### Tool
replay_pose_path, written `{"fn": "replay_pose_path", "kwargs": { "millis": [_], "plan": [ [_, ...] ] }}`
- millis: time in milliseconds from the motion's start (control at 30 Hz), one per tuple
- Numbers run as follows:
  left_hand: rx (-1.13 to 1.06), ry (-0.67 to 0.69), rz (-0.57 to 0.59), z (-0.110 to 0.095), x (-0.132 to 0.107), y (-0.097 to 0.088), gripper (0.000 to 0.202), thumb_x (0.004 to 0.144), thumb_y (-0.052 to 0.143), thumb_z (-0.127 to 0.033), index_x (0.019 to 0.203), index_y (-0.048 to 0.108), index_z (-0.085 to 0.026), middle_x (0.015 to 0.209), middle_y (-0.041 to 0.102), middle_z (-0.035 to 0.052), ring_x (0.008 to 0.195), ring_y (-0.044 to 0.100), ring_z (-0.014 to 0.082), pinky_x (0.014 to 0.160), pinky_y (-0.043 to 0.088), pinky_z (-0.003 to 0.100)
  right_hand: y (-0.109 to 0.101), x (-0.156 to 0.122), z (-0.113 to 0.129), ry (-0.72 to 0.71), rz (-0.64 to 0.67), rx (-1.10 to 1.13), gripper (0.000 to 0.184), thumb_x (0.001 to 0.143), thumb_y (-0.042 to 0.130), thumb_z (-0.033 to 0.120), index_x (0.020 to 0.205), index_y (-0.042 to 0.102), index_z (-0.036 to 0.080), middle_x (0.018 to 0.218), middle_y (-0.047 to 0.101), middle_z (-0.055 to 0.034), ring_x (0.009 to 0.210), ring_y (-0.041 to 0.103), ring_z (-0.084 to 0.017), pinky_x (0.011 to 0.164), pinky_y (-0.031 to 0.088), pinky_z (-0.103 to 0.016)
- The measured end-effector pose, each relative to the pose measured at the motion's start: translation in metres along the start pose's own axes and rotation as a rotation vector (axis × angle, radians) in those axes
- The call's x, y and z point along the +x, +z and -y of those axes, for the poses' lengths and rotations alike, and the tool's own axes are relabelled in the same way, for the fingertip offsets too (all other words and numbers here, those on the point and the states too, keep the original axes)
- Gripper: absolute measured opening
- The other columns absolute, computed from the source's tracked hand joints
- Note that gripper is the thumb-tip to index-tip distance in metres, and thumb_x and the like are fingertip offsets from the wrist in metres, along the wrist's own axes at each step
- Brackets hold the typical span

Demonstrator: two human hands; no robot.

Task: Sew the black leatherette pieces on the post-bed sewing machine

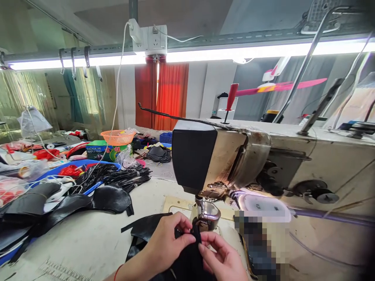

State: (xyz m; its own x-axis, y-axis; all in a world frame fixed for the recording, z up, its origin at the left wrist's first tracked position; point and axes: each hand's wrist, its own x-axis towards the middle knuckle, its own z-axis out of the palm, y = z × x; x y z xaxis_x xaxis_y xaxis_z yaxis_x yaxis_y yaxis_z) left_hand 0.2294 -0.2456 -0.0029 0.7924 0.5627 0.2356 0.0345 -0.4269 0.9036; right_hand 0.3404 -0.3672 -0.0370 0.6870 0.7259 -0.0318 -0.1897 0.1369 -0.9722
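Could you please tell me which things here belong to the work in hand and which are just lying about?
In the work: black material, pinched by left hand and right hand; sewing machine.
Seemingly lying about: orange basket; green box; blue basket.

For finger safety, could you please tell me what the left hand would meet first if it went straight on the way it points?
Past the black material it pinches, the left hand would probably first meet the shiny metal part low on the sewing machine, though depth is unclear.
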Motion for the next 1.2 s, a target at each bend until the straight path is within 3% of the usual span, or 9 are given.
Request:
{"fn": "replay_pose_path", "kwargs": {
  "millis": [167, 400, 567, 667, 800, 967, 1067, 1200],
  "plan": [
    [0.114, 0.134, -0.066, 0.003, -0.002, 0.006, 0.008, 0.077, 0.066, -0.012, 0.078, 0.061, -0.018, 0.076, 0.064, 0.0001, 0.073, 0.057, 0.0144, 0.071, 0.042, 0.025, 0.001, 0.0, 0.004, 0.013, -0.045, -0.012, 0.049, 0.05, 0.088, 0.054, 0.077, 0.072, 0.016, 0.066, 0.062, 0.0004, 0.047, 0.049, -0.007, 0.042, 0.043, -0.02],
    [0.157, 0.295, -0.06, 0.01, -0.004, 0.011, 0.013, 0.081, 0.061, -0.012, 0.089, 0.069, -0.019, 0.081, 0.065, 0.0036, 0.076, 0.061, 0.0155, 0.07, 0.045, 0.024, 0.002, 0.0, 0.004, -0.024, -0.073, -0.057, 0.052, 0.052, 0.085, 0.061, 0.076, 0.074, 0.016, 0.063, 0.06, 0.0004, 0.047, 0.045, -0.006, 0.041, 0.041, -0.019],
    [0.216, 0.278, -0.047, 0.002, -0.004, 0.009, 0.017, 0.077, 0.058, -0.011, 0.089, 0.067, -0.018, 0.079, 0.062, 0.0037, 0.074, 0.058, 0.0159, 0.069, 0.044, 0.026, 0.003, 0.0, 0.009, -0.093, -0.045, -0.102, 0.05, 0.054, 0.083, 0.061, 0.072, 0.074, 0.016, 0.065, 0.062, -0.0013, 0.047, 0.045, -0.007, 0.043, 0.041, -0.021],
    [0.252, 0.169, 0.006, -0.006, -0.003, 0.005, 0.018, 0.071, 0.06, -0.01, 0.087, 0.065, -0.017, 0.079, 0.062, 0.0024, 0.075, 0.056, 0.0162, 0.071, 0.044, 0.027, 0.005, -0.002, 0.012, -0.137, -0.024, -0.145, 0.047, 0.056, 0.082, 0.061, 0.07, 0.074, 0.017, 0.065, 0.063, -0.0017, 0.05, 0.047, -0.01, 0.048, 0.043, -0.023],
    [0.234, 0.049, 0.133, -0.015, -0.001, -0.003, 0.014, 0.072, 0.062, -0.014, 0.085, 0.064, -0.019, 0.074, 0.061, -0.001, 0.068, 0.054, 0.0138, 0.064, 0.041, 0.024, 0.003, -0.005, 0.016, -0.148, 0.037, -0.183, 0.045, 0.059, 0.081, 0.061, 0.07, 0.074, 0.018, 0.065, 0.063, -0.0024, 0.058, 0.052, -0.013, 0.055, 0.045, -0.025],
    [0.34, 0.11, 0.152, -0.016, -0.006, -0.003, 0.013, 0.076, 0.061, -0.01, 0.085, 0.063, -0.02, 0.082, 0.063, -0.0002, 0.077, 0.055, 0.0145, 0.072, 0.04, 0.025, -0.003, -0.004, 0.023, -0.175, 0.139, -0.244, 0.046, 0.071, 0.071, 0.062, 0.063, 0.069, 0.017, 0.057, 0.053, 0.0007, 0.055, 0.048, -0.011, 0.053, 0.039, -0.022],
    [0.391, 0.16, 0.16, -0.012, -0.011, 0.002, 0.016, 0.075, 0.062, -0.007, 0.085, 0.06, -0.019, 0.083, 0.063, -0.0002, 0.075, 0.055, 0.0141, 0.069, 0.039, 0.024, -0.006, -0.002, 0.024, -0.173, 0.165, -0.308, 0.049, 0.072, 0.069, 0.062, 0.055, 0.065, 0.017, 0.057, 0.05, 0.0013, 0.051, 0.044, -0.01, 0.047, 0.036, -0.022],
    [0.44, 0.161, 0.141, -0.007, -0.016, 0.007, 0.019, 0.071, 0.062, -0.003, 0.081, 0.057, -0.018, 0.079, 0.063, -0.001, 0.07, 0.055, 0.0135, 0.064, 0.039, 0.023, -0.008, -0.001, 0.019, -0.085, 0.204, -0.348, 0.05, 0.072, 0.067, 0.065, 0.059, 0.062, 0.017, 0.05, 0.048, 0.0035, 0.043, 0.038, -0.007, 0.041, 0.029, -0.02]
  ]
}}
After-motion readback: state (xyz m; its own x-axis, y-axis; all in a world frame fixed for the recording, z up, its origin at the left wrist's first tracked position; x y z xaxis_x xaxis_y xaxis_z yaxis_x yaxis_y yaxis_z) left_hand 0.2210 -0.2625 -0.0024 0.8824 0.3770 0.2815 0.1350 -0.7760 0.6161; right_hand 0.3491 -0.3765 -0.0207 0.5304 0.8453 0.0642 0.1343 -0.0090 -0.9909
